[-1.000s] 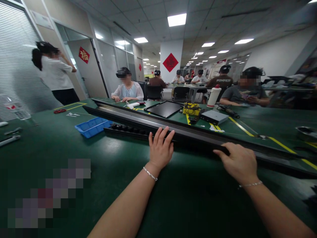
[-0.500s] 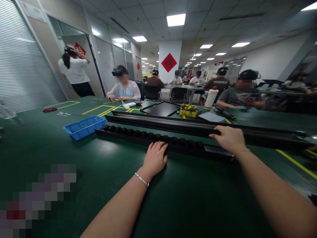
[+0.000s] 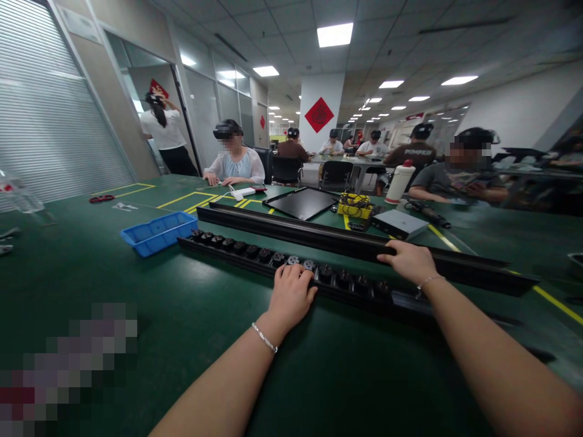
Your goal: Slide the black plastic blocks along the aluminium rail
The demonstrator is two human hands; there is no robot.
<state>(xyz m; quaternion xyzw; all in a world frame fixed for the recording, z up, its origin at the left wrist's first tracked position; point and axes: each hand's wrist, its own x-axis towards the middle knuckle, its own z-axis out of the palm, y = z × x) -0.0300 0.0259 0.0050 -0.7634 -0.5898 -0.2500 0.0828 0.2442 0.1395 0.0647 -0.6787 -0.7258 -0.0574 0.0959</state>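
Note:
A long black rail (image 3: 248, 250) with a row of round black socket-like pieces lies across the green table. My left hand (image 3: 291, 295) has its fingers curled over the near edge of this rail, around its middle, with the thumb to the right. Behind and roughly parallel is a long black metal channel (image 3: 291, 227). My right hand (image 3: 409, 262) grips that channel right of its middle, with its forearm passing over the right part of the near rail. The fingertips on the far side of the channel are partly hidden.
A blue plastic bin (image 3: 157, 235) stands by the rail's left end. Beyond the channel are a black tray (image 3: 301, 203), a yellow basket of cables (image 3: 355, 205), a grey box (image 3: 401, 223) and a white bottle (image 3: 399, 184). Co-workers sit across the table.
The channel's right end has swung nearer and lower, and now shows inside the view. My right hand has shifted slightly left with it. My left hand stays on the near rail.

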